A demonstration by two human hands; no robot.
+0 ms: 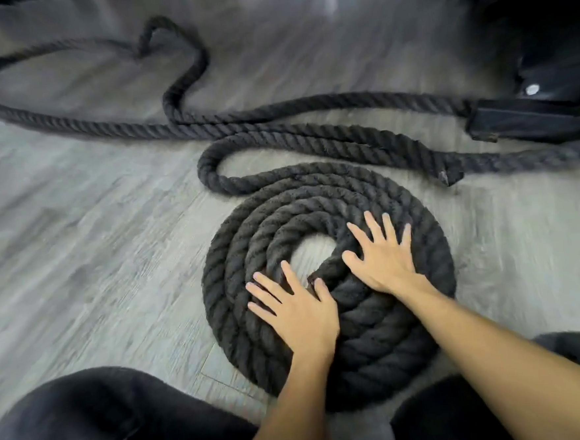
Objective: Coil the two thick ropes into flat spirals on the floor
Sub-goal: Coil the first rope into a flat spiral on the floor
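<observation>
A thick black rope lies coiled in a flat spiral (236, 258) on the grey wood floor, with a small gap of bare floor at its centre. My left hand (296, 308) presses flat on the spiral's near-left turns, fingers spread. On the right-hand turns my right hand (385, 257) lies flat too, fingers straight and splayed. From the spiral's top the rope's tail (310, 139) loops left and runs back to the right. A second black rope (69, 122) lies loose in a wide loop across the far floor.
A black machine base (532, 117) stands at the right, with both ropes leading to it. A taped rope end (448, 174) lies near it. My dark-clad knees (90, 422) fill the bottom corners. Bare grey floor (77, 234) spreads to the left.
</observation>
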